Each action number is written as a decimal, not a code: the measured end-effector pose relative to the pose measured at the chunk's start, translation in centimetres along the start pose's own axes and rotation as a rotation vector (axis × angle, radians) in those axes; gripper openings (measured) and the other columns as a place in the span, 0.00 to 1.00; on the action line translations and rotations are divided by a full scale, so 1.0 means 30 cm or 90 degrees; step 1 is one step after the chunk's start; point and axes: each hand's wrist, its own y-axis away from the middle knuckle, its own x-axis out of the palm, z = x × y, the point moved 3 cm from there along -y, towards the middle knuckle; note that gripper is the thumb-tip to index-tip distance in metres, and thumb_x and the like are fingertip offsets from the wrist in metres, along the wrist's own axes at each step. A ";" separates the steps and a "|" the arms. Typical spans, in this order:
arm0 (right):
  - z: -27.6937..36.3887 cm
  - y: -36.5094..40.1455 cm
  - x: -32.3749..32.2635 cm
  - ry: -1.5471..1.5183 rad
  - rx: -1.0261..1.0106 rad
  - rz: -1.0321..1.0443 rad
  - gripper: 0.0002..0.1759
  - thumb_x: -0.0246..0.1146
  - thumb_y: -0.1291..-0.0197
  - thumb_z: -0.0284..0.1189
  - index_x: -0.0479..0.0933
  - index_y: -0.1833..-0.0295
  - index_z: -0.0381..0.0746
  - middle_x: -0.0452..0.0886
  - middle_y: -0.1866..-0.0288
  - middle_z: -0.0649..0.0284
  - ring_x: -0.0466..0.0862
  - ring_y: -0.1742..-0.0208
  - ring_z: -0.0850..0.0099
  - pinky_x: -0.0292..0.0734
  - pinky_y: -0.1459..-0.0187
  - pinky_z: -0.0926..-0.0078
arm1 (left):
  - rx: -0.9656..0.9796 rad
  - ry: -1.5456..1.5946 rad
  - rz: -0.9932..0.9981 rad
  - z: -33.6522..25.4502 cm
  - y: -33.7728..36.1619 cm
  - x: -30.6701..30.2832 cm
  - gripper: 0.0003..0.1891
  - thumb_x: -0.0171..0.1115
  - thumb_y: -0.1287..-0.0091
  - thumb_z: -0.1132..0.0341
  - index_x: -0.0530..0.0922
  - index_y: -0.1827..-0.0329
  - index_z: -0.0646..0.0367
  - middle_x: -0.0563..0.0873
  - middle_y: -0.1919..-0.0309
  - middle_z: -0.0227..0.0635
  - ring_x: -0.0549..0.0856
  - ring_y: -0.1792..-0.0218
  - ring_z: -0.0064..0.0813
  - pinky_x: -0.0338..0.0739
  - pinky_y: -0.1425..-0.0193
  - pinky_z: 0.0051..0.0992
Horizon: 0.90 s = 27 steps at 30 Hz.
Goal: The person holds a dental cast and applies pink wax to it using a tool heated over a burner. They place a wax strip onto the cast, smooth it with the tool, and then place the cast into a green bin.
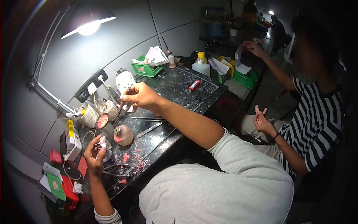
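My left hand (94,158) is closed around a small pink and white piece that looks like a dental model (103,142), held up at the left of the bench. Higher up, my right hand (141,98) pinches a thin tool with a brown handle (120,109), which points downward; its tip is hard to make out. Between the hands stands a round, pink-stained glass bottle (123,136) with a short neck. A metal spatula (150,129) and other slim metal tools lie to its right. Pink scraps (126,157) litter the bench near my left hand.
A lit lamp (88,28) hangs above a power strip (91,86). Green bins (147,70), a yellow-capped bottle (201,65) and a red lighter (194,85) sit farther back. To the right sits a person in a striped shirt (317,123), a pink piece in one hand.
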 end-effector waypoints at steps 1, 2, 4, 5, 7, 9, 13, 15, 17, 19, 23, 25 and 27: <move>-0.002 -0.004 -0.001 0.001 -0.001 0.006 0.13 0.69 0.32 0.32 0.80 0.53 0.32 0.88 0.62 0.57 0.88 0.67 0.73 0.84 0.70 0.74 | 0.005 0.000 0.004 0.003 -0.001 -0.001 0.26 0.65 0.36 0.69 0.76 0.34 0.69 0.85 0.53 0.34 0.82 0.55 0.20 0.77 0.52 0.19; -0.005 -0.005 -0.002 0.001 -0.003 0.008 0.13 0.69 0.32 0.32 0.80 0.53 0.32 0.88 0.62 0.57 0.88 0.67 0.73 0.84 0.70 0.74 | 0.011 0.001 0.007 0.003 -0.001 -0.002 0.26 0.65 0.36 0.70 0.76 0.34 0.69 0.85 0.53 0.34 0.82 0.55 0.20 0.77 0.52 0.20; -0.002 -0.004 -0.001 0.006 0.006 0.005 0.13 0.69 0.32 0.32 0.80 0.53 0.32 0.88 0.61 0.57 0.88 0.67 0.73 0.84 0.70 0.74 | 0.008 0.003 0.011 0.003 0.000 -0.005 0.26 0.65 0.36 0.70 0.76 0.34 0.69 0.85 0.53 0.34 0.82 0.55 0.20 0.77 0.51 0.20; -0.001 -0.001 0.000 0.006 0.006 0.005 0.13 0.68 0.31 0.32 0.80 0.53 0.31 0.88 0.61 0.56 0.88 0.67 0.72 0.85 0.70 0.74 | 0.015 0.007 0.011 0.003 0.000 -0.004 0.26 0.65 0.36 0.70 0.76 0.34 0.69 0.85 0.53 0.34 0.82 0.55 0.20 0.77 0.51 0.20; -0.002 -0.001 -0.001 0.004 0.005 0.008 0.13 0.68 0.31 0.31 0.80 0.53 0.31 0.88 0.61 0.56 0.88 0.67 0.72 0.85 0.70 0.74 | 0.009 0.012 0.004 0.003 0.001 -0.005 0.26 0.65 0.36 0.70 0.77 0.34 0.69 0.85 0.53 0.34 0.82 0.56 0.20 0.77 0.50 0.20; -0.004 -0.003 0.000 0.005 0.007 0.008 0.14 0.68 0.31 0.31 0.79 0.53 0.30 0.88 0.61 0.56 0.88 0.67 0.72 0.85 0.70 0.74 | 0.000 0.007 0.005 0.003 0.001 -0.008 0.26 0.65 0.36 0.69 0.77 0.34 0.69 0.85 0.53 0.34 0.82 0.55 0.20 0.77 0.50 0.20; 0.001 0.000 -0.004 -0.004 0.016 0.001 0.14 0.68 0.31 0.31 0.79 0.51 0.29 0.88 0.60 0.55 0.89 0.66 0.72 0.85 0.70 0.74 | -0.006 0.008 0.009 0.006 -0.004 -0.002 0.26 0.65 0.36 0.67 0.77 0.35 0.69 0.85 0.53 0.35 0.83 0.55 0.21 0.77 0.50 0.21; 0.006 0.000 0.000 -0.009 0.011 -0.013 0.11 0.68 0.31 0.30 0.80 0.54 0.31 0.87 0.62 0.56 0.88 0.68 0.72 0.84 0.72 0.74 | 0.008 0.012 0.009 0.009 -0.006 -0.001 0.25 0.65 0.37 0.68 0.78 0.36 0.68 0.86 0.54 0.35 0.83 0.58 0.21 0.78 0.53 0.20; 0.007 -0.001 -0.005 -0.006 0.008 -0.022 0.10 0.67 0.30 0.30 0.80 0.56 0.32 0.88 0.64 0.56 0.89 0.68 0.72 0.84 0.73 0.74 | 0.002 0.002 0.008 0.020 -0.010 -0.002 0.25 0.65 0.37 0.68 0.79 0.36 0.68 0.86 0.55 0.35 0.83 0.59 0.21 0.78 0.54 0.20; 0.012 0.005 -0.015 0.000 0.014 -0.026 0.12 0.67 0.31 0.30 0.80 0.55 0.29 0.89 0.62 0.54 0.89 0.66 0.72 0.85 0.71 0.75 | -0.006 -0.002 0.013 0.032 -0.006 -0.016 0.24 0.67 0.38 0.68 0.80 0.37 0.66 0.87 0.56 0.35 0.84 0.61 0.22 0.79 0.56 0.20; 0.013 -0.007 -0.021 0.003 -0.004 -0.036 0.15 0.63 0.27 0.32 0.80 0.49 0.28 0.87 0.55 0.51 0.89 0.55 0.70 0.88 0.60 0.75 | -0.013 -0.047 0.006 0.013 0.002 -0.018 0.24 0.69 0.39 0.69 0.81 0.38 0.64 0.87 0.55 0.35 0.86 0.57 0.22 0.81 0.51 0.23; 0.030 -0.011 -0.005 -0.034 -0.035 -0.052 0.16 0.60 0.24 0.32 0.78 0.46 0.28 0.85 0.49 0.48 0.89 0.49 0.65 0.91 0.60 0.73 | 0.007 -0.056 0.006 0.020 0.001 -0.024 0.23 0.69 0.38 0.69 0.81 0.38 0.63 0.88 0.54 0.36 0.86 0.56 0.22 0.81 0.49 0.24; 0.034 -0.014 0.009 -0.065 -0.069 -0.050 0.13 0.59 0.24 0.28 0.77 0.46 0.26 0.84 0.50 0.50 0.89 0.50 0.65 0.93 0.59 0.72 | 0.009 -0.055 0.002 0.020 0.001 -0.025 0.23 0.69 0.38 0.69 0.82 0.39 0.63 0.88 0.54 0.37 0.87 0.55 0.22 0.81 0.47 0.25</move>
